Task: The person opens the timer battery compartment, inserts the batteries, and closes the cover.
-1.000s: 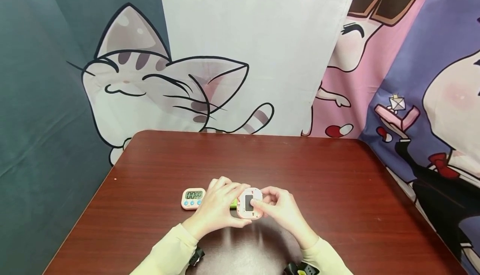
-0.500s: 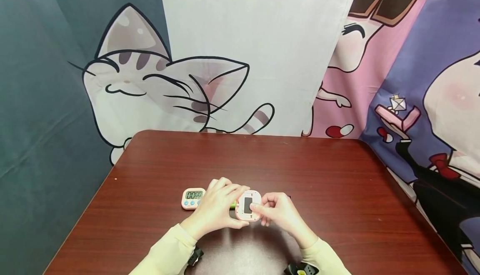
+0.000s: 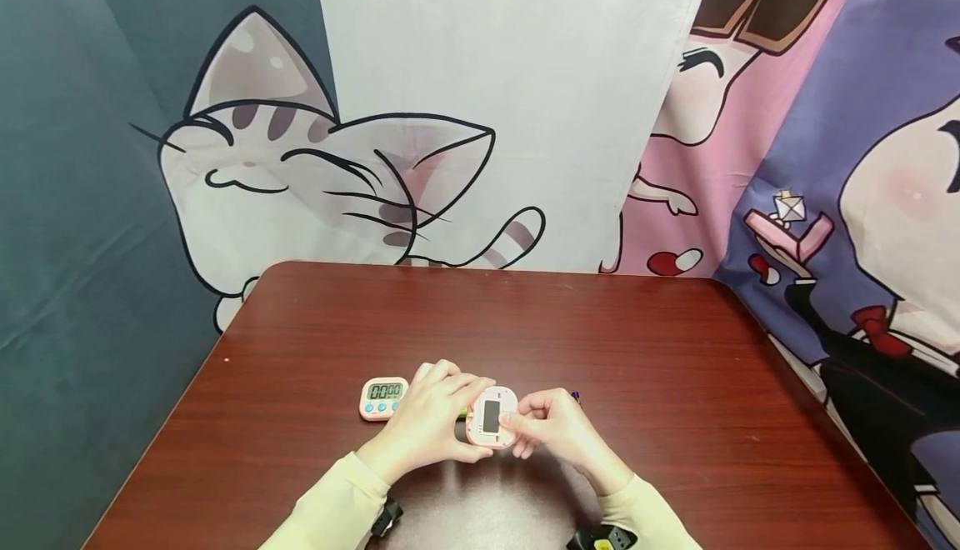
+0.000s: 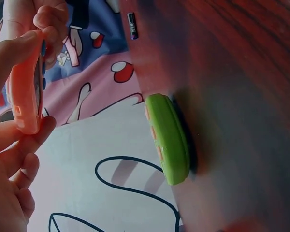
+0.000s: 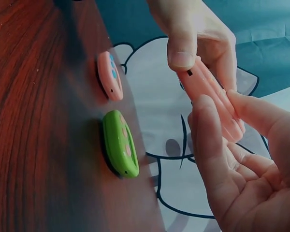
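A pink digital timer (image 3: 492, 417) is held above the table, its back with a dark panel facing up. My left hand (image 3: 431, 421) grips it by the top and bottom edges between fingers and thumb. At its right side my right hand (image 3: 558, 432) pinches it, thumb on the back and fingers underneath. In the left wrist view, blue buttons show on the timer's far face. A green timer (image 5: 120, 144) stands on the table below, mostly hidden behind my left hand in the head view. Left of that hand lies another pink timer (image 3: 383, 399) reading 00:00.
A small battery (image 4: 132, 25) lies on the table beyond my right hand. The brown table (image 3: 637, 333) ends against a printed cloth backdrop (image 3: 517, 117) at the back.
Both hands and the held timer have shifted slightly toward me and left. The battery's end now shows beyond my right hand. The grip on the timer looks the same.
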The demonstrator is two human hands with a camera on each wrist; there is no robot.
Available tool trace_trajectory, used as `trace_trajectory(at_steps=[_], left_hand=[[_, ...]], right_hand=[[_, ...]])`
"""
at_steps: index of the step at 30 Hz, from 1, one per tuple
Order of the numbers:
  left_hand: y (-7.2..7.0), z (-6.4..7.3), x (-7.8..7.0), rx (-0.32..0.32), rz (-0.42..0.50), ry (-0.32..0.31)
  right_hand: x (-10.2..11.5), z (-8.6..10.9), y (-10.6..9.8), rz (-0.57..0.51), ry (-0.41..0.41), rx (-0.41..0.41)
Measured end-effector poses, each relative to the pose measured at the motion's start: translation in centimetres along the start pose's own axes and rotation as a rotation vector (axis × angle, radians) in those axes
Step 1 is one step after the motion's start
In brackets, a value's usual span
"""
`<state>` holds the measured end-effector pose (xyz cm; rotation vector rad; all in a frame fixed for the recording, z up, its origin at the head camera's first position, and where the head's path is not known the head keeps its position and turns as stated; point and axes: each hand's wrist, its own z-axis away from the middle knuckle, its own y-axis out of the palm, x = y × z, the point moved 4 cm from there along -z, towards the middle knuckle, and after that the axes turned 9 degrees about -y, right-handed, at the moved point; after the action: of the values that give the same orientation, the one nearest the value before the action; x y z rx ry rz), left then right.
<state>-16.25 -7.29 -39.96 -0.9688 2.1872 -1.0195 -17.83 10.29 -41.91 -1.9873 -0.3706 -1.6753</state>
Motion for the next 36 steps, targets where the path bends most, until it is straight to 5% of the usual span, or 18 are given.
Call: trace_trajectory(at_steps=[21,28,36], left_hand=[[-0.7,-0.3,0.4,0.004,-0.025,-0.036],[-0.5,-0.1,0.5,0.003,-0.009,-0.046],[-0.4,0.0,0.5,-0.004,0.019,-0.056]], right_hand=[[-1.3,0.0,-0.2,-0.131,0.034,-0.089],[-0.4,0.2,-0.7,-0.004,-0.093,-0.203],[-0.1,0.5,-0.7,-0.063,-0.221,-0.183]])
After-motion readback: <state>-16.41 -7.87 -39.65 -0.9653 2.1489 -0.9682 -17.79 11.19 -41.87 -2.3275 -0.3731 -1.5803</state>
